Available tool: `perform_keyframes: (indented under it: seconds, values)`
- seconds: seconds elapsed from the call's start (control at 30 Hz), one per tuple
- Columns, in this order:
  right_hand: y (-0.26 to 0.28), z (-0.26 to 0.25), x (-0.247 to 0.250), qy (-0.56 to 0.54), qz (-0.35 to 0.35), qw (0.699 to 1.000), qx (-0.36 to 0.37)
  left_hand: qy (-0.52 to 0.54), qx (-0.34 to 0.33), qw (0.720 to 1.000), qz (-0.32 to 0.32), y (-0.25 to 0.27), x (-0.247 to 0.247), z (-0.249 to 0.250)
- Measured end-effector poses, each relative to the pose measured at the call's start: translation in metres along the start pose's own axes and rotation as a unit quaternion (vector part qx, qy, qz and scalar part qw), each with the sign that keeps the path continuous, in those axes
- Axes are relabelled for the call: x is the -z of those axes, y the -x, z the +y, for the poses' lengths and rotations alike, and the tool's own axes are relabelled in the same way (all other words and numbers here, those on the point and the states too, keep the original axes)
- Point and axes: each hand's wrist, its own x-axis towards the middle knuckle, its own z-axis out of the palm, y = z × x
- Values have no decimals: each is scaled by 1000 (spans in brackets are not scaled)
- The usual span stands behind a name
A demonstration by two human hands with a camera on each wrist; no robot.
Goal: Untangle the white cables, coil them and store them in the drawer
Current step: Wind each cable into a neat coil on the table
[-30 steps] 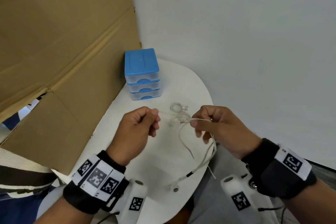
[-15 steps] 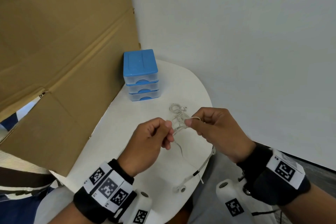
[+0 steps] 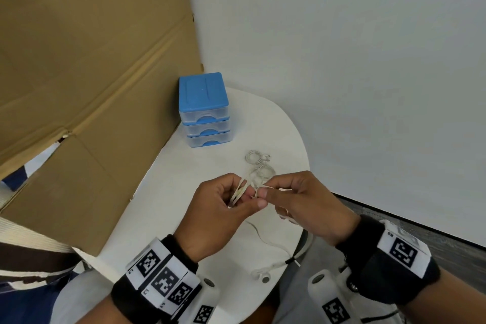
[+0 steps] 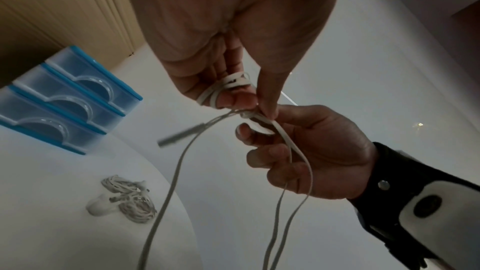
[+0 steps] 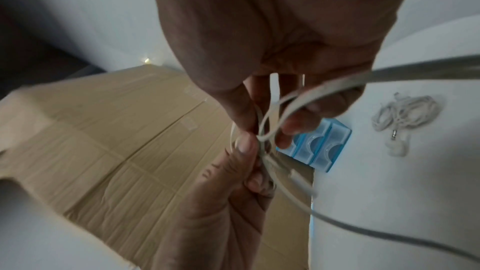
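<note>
Cable (image 3: 265, 238), white, is held up over the near part of the table (image 3: 184, 218) between both hands, which meet almost fingertip to fingertip. Nearest the body, its loose end trails off the table edge, with a dark band and small white earbuds (image 3: 261, 275) lying on the tabletop. From there the strands rise to the right hand (image 3: 307, 208), whose curled fingers (image 4: 262, 159) close round two strands while thumb and forefinger pinch the cable at the top. Just beside it the left hand (image 3: 221, 214) holds several turns of the same cable wound round its curled fingers (image 4: 233, 98), thumb pressing on them; a short stiff end sticks out below, blurred in the left wrist view. Beyond the hands, apart from them, two small coiled white cables (image 3: 259, 164) lie together on the table, one with a plug showing. Farther back a drawer unit (image 3: 203, 110) with a blue top and three clear drawers, all shut, stands at the table's far side, against a big cardboard sheet (image 3: 92, 73). A pale wall (image 3: 342, 73) rises behind.
</note>
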Motion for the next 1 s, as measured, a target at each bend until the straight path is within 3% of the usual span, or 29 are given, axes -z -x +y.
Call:
perform_keyframes:
  seconds: [0.17,0.33,0.47,0.57,0.63,0.87,1.0]
  values:
    - [0,-1,7,4,-48,999,-22,-27,-24,999,21,-1,1,6]
    - [-1,5,1,30,-7,999,38,-49,-39,998,10,-1,3,10]
    - [-5,2,10,-55,43,995,72,-58,-24,998,30,-5,8,5]
    - [-6,-5,19,-125,4,991,51,-50,3,996,70,-11,13,1]
    - [-5,-4,18,-92,-13,995,39,-47,4,995,86,-13,14,1]
    - [-12,1,29,-33,131,990,50,-21,43,991,123,-18,21,-2]
    - [-13,-10,46,-30,164,983,77,39,78,988,130,-24,33,-2]
